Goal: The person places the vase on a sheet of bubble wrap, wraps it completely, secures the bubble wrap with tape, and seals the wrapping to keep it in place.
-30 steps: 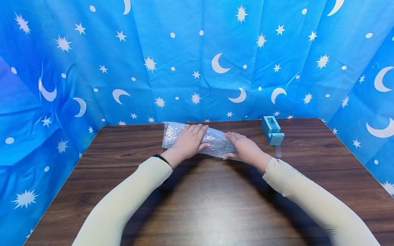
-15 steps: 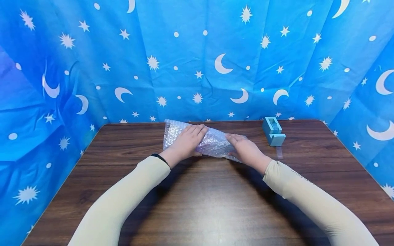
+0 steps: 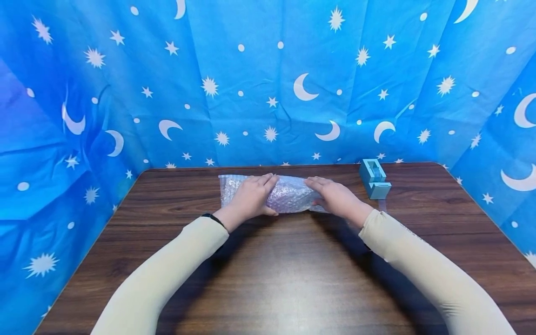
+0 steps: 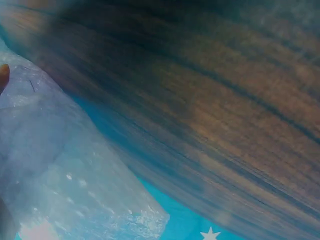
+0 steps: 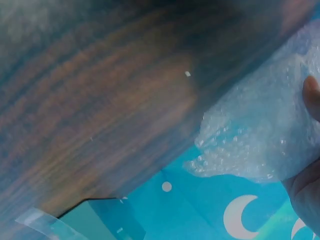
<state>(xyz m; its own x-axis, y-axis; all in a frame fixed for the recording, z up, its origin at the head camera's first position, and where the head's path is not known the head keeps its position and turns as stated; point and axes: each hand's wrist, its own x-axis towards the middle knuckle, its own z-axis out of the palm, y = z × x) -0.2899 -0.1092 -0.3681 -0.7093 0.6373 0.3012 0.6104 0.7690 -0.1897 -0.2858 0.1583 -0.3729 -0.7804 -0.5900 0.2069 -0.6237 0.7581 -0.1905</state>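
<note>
A roll of clear bubble wrap (image 3: 291, 193) lies crosswise near the far edge of the table, and what is inside it, if anything, cannot be made out. My left hand (image 3: 251, 195) grips its left part, fingers over the top and thumb along the near side. Toward the right end my right hand (image 3: 337, 199) holds it the same way. Loose bubble wrap (image 4: 90, 175) sticks out past the fingers in the left wrist view. A crumpled end of the bubble wrap (image 5: 250, 135) shows beside my thumb in the right wrist view.
A light blue tape dispenser (image 3: 373, 180) stands at the back right, just beyond my right hand. From its front hangs a strip of clear tape (image 3: 383, 205). Behind the brown wooden table (image 3: 289, 270) rises a blue curtain (image 3: 259, 83) with moons and stars.
The bubble wrap has turned a little and lies straighter across the table, its left end lower. Both hands have stayed on it, with my left thumb showing again on the near side.
</note>
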